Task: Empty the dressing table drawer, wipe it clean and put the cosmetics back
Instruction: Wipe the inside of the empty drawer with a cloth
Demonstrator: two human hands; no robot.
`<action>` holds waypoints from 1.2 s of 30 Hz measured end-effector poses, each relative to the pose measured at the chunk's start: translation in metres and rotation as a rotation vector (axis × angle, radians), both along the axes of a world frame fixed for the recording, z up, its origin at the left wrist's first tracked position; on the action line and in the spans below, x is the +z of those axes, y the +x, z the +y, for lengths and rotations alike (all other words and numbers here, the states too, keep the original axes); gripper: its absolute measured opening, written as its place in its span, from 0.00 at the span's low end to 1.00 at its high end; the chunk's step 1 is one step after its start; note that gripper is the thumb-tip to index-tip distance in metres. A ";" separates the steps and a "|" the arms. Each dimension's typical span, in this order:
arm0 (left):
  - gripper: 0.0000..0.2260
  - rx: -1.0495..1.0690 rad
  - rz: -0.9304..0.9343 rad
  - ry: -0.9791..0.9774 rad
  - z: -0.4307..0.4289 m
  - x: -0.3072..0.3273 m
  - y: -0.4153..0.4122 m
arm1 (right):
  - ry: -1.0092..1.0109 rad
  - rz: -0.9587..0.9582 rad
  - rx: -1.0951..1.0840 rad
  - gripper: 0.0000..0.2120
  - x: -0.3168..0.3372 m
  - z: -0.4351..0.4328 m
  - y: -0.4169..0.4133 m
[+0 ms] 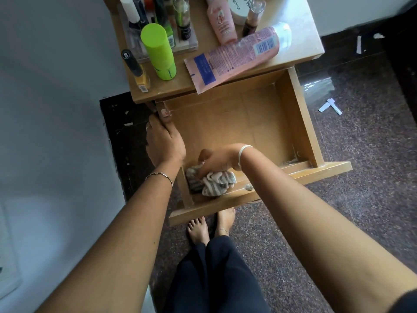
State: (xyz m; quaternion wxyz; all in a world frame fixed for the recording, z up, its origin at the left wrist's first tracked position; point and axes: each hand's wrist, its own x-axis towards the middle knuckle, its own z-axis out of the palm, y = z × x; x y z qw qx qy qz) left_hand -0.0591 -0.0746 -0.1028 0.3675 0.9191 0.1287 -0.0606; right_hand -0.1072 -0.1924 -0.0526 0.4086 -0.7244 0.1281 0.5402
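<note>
Two hands work at the open drawer point(237, 123): the right hand point(216, 159) bunches the striped cloth point(212, 184) in the near-left corner, fingers curled into it, apparently gripping, though the wrist hides the fingertips. Bare drawer floor runs from the cloth toward 1 o'clock along the drawer's depth, so the next stroke likely pushes away from the body. Left hand point(163, 141), at 10 o'clock of the cloth, clasps the left wall, thumb over the rim, bracing; cosmetics point(234, 57) wait on the tabletop point(300, 30) at 12 o'clock.
</note>
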 end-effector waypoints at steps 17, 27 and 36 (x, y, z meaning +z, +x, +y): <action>0.17 -0.034 0.046 0.078 -0.002 0.023 -0.004 | 0.539 -0.140 -1.096 0.10 -0.004 -0.075 -0.048; 0.17 -0.049 -0.197 0.073 -0.009 0.051 -0.033 | 0.712 -0.381 -1.384 0.16 0.047 -0.138 -0.040; 0.18 -0.209 -0.336 0.081 -0.042 0.078 -0.032 | 0.491 -0.670 -1.392 0.17 0.087 -0.200 0.006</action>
